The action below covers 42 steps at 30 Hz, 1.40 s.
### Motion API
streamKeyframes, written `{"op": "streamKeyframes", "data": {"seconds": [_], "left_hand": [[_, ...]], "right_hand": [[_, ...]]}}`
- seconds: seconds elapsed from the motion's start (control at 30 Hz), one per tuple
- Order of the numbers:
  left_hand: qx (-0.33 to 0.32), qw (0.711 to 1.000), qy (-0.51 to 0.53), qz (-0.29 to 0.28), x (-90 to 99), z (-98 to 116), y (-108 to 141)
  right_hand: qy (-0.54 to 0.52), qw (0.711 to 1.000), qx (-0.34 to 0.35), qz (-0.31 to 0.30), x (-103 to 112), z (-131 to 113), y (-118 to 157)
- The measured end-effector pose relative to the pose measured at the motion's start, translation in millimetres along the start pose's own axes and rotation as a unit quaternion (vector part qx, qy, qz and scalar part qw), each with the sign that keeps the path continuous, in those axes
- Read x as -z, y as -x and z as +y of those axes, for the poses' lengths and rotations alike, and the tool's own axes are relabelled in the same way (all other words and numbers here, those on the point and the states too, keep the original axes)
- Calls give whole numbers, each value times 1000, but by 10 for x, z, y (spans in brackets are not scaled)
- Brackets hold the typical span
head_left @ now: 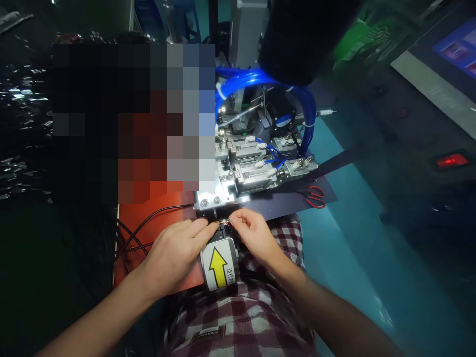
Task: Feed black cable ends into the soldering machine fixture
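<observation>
My left hand (176, 250) is closed, its thumb and fingertips pressed together at the near edge of the metal machine (213, 196). Facing it from the right, my right hand (253, 230) pinches at the same spot. Between the fingertips lie thin coloured wires (225, 222); both hands seem to hold them, though their ends are too small to make out. Just below the fingertips is a white label with a yellow arrow (218, 267) on a rounded part.
Red-handled scissors (316, 197) lie on the dark plate right of the machine. Black cables (148, 218) cross the orange surface (137, 215) at left. Blue tubes (260, 77) arch over the machine. A screen (459, 52) stands at upper right; a blurred block hides the upper left.
</observation>
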<state>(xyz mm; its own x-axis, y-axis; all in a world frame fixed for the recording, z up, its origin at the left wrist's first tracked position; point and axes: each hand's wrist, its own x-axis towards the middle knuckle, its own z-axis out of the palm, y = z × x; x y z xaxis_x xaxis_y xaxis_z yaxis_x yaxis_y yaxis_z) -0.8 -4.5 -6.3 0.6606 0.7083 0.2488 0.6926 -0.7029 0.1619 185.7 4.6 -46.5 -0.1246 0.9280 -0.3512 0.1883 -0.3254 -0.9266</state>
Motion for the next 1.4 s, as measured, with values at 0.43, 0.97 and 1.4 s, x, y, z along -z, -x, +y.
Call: {"op": "streamKeyframes", "data": {"seconds": [0.43,0.97,1.4], "left_hand": [[5,1000,-4,4,-10,6,-5],[1,1000,-5,-3,-5,10,13],[12,999,25,-15,-11,9,25]], "right_hand": [[153,978,125,65,-25,-91,143],[-150,986,-40,-57,13,40,-18],[-151,987,-43,-44,-75,-23,-14]]}}
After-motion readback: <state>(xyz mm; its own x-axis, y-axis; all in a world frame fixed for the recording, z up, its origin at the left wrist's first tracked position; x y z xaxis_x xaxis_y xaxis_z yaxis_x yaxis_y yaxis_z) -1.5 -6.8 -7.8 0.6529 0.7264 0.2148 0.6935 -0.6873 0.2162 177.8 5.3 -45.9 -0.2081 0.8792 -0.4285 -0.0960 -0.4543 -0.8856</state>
